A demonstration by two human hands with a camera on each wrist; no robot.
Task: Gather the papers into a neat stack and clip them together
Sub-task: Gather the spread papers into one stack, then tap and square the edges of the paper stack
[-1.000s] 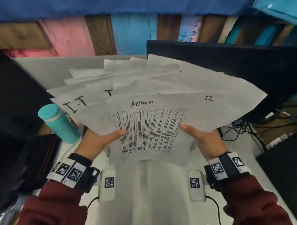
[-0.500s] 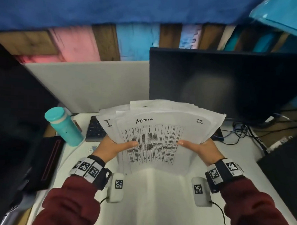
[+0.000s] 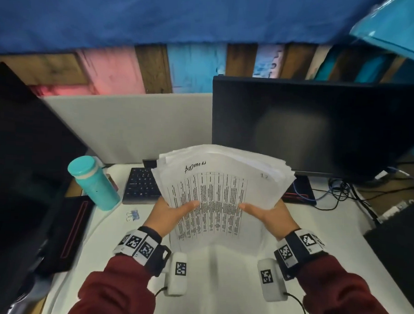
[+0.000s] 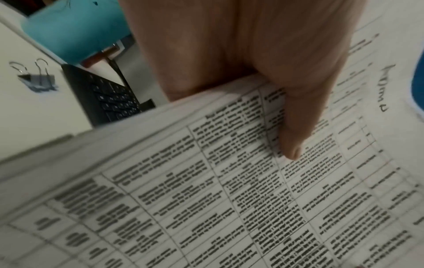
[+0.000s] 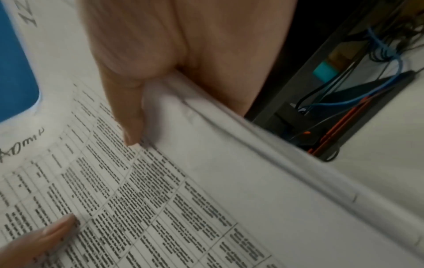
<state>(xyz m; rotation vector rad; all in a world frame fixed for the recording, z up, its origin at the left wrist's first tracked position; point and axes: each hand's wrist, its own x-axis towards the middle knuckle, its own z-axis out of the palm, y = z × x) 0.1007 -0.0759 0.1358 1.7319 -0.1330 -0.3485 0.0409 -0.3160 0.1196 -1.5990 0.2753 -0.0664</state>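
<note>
A thick stack of white papers [image 3: 219,188] stands upright over the desk, its top sheet a printed table headed "ADMIN". My left hand [image 3: 172,212] grips the stack's left edge, thumb across the front [image 4: 291,145]. My right hand [image 3: 267,215] grips the right edge, thumb on the front [image 5: 130,130]. The fingers behind the sheets are hidden. The sheets' top edges fan out unevenly. A binder clip [image 3: 132,215] lies on the white desk left of my left hand; in the left wrist view the binder clip [image 4: 37,79] shows two wire handles.
A teal bottle [image 3: 93,182] stands at the desk's left, beside a black keyboard [image 3: 142,186]. A dark monitor [image 3: 316,128] rises behind the papers. Cables [image 3: 342,193] tangle at the right. A black tablet-like case [image 3: 70,231] lies at the left edge.
The widely fanned sheets have been drawn together into a narrower stack and lowered toward the desk. Both hands moved closer together; the monitor, keyboard and clip came into view.
</note>
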